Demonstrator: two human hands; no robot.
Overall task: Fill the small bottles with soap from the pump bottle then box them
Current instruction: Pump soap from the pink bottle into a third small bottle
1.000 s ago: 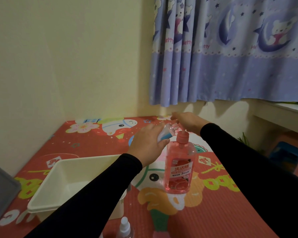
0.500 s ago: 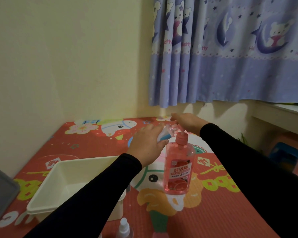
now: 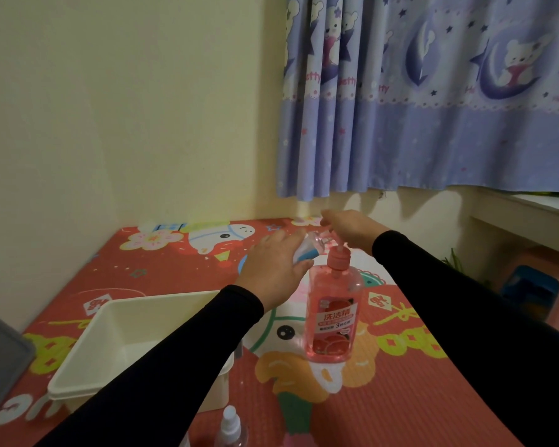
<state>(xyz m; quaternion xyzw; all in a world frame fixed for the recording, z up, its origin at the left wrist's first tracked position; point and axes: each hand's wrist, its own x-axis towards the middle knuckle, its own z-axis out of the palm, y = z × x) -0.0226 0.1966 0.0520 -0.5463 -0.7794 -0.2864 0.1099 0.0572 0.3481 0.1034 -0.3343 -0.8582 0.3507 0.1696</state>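
A pink pump bottle point(image 3: 333, 314) of soap stands upright on the red patterned mat. My left hand point(image 3: 273, 272) grips a small clear bottle point(image 3: 310, 248) with a blue label, tilted with its mouth toward the pump spout. My right hand point(image 3: 352, 232) rests on top of the pump head, palm down, and hides the spout. A cream plastic box point(image 3: 123, 343) sits open at the left. Another small bottle with a white spray cap point(image 3: 229, 425) stands at the bottom edge.
The red cartoon mat point(image 3: 384, 398) covers the surface up to the yellow wall. A grey lid or tray point(image 3: 0, 359) shows at the far left edge. A purple curtain point(image 3: 433, 91) hangs behind. Coloured stools point(image 3: 536, 295) stand at the right.
Both hands and the two bottles have stayed almost in place. The right hand has stayed on the pump head.
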